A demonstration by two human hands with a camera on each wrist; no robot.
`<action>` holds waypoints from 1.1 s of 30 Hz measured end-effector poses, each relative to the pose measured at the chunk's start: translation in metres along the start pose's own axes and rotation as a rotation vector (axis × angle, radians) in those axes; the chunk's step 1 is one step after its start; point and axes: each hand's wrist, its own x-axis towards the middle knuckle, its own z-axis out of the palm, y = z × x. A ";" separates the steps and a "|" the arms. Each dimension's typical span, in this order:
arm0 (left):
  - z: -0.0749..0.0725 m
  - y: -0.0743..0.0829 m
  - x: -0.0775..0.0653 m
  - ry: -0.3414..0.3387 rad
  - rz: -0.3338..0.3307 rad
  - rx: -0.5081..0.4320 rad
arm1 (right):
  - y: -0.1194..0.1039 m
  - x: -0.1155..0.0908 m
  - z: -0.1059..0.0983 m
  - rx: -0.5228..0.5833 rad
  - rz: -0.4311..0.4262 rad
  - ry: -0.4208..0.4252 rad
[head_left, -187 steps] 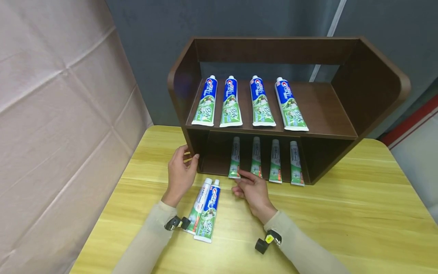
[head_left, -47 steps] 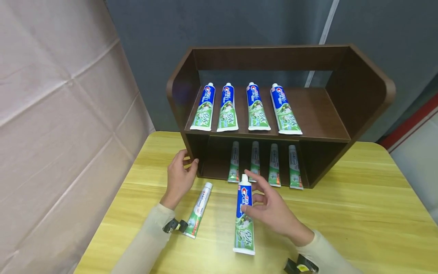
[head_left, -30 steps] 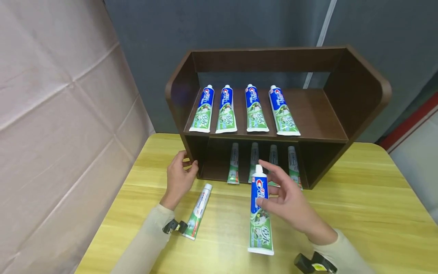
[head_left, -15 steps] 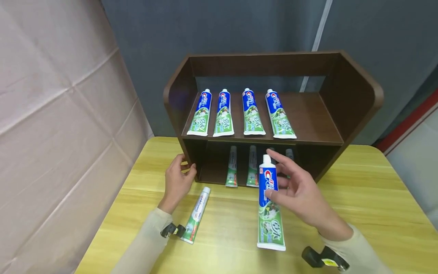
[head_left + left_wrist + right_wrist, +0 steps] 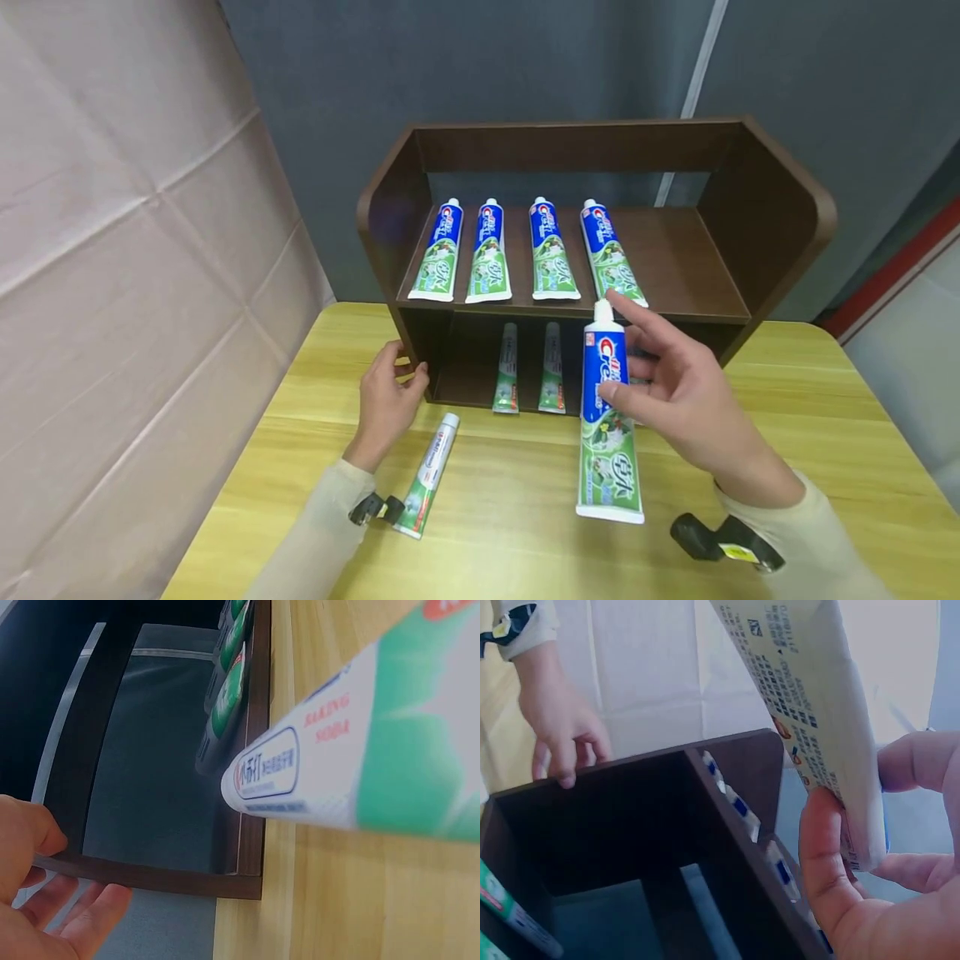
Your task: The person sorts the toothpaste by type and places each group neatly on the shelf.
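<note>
My right hand (image 5: pixel 686 396) holds a blue and green Crest toothpaste tube (image 5: pixel 609 425) by its sides, cap end up, in front of the brown shelf (image 5: pixel 675 308). The right wrist view shows the tube's printed back (image 5: pixel 810 697) between thumb and fingers. With thumb and fingers on either side of its left panel, my left hand (image 5: pixel 390 400) grips the shelf low down. Several Crest tubes (image 5: pixel 490 250) lie in a row on the upper board. Below are smaller green-ended toothpaste tubes (image 5: pixel 507 367), some hidden behind my right hand. Another baking soda toothpaste tube (image 5: pixel 431 475) lies on the table beside my left wrist.
The shelf stands at the back of a yellow wood-grain table (image 5: pixel 487 550). A pale cloth wall (image 5: pixel 150 292) hangs on the left, a dark grey one (image 5: pixel 547 58) behind. The upper board's right part (image 5: pixel 678 258) is bare wood.
My right hand has picked up the Crest tube from the table and carried it right and up, toward the upper board's edge. My left hand stays on the shelf's side.
</note>
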 end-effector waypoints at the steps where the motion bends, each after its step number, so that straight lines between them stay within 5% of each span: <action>1: 0.000 0.000 0.000 -0.002 -0.002 0.000 | -0.002 0.001 -0.002 0.001 -0.001 0.008; 9: -0.001 0.000 -0.001 -0.013 -0.008 0.012 | -0.013 0.012 -0.019 0.031 -0.011 0.074; 22: 0.000 0.002 -0.001 0.005 0.008 0.007 | -0.022 0.038 -0.047 -0.151 0.089 0.190; 33: -0.001 0.002 -0.002 0.003 0.013 0.012 | -0.030 0.070 -0.073 -0.041 0.179 0.220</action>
